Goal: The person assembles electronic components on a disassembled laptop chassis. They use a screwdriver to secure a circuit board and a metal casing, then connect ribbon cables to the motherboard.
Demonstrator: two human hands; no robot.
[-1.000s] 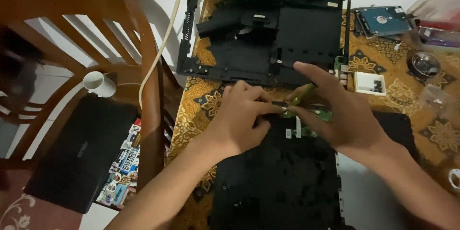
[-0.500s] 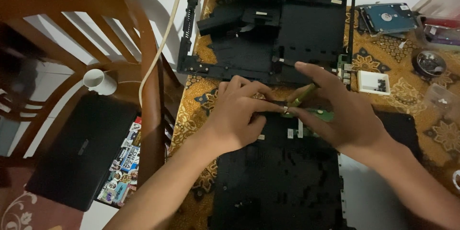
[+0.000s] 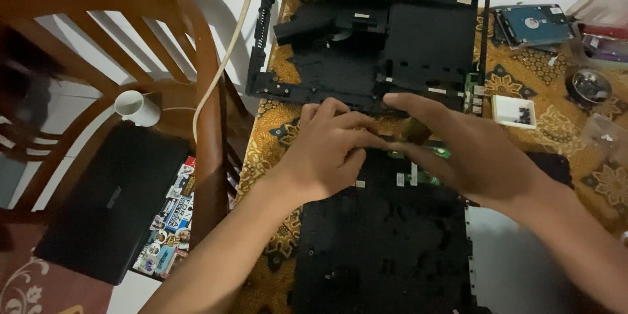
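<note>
My right hand [image 3: 487,163] grips a screwdriver with a yellow-green handle [image 3: 416,129], its fingers spread over it. My left hand [image 3: 327,154] has its fingers curled, with the fingertips pinched at the tool's front end, which they hide. Both hands rest on the top edge of a black plastic console panel [image 3: 386,242] lying on a patterned yellow cloth [image 3: 265,157]. A small green circuit board [image 3: 437,152] shows just under my right fingers. Behind the hands lies the open black console chassis [image 3: 373,46].
A bare hard drive [image 3: 530,23] lies at the back right. Near it are a small white tray of screws [image 3: 513,111] and a round metal dish [image 3: 589,85]. To the left are a wooden chair [image 3: 196,85], a white cup [image 3: 137,108], a black laptop [image 3: 108,206] and a white cable [image 3: 229,46].
My hands stay together at the panel's top edge. My right fingers now cover more of the screwdriver handle. The view has shifted slightly, so the chassis sits lower in the frame.
</note>
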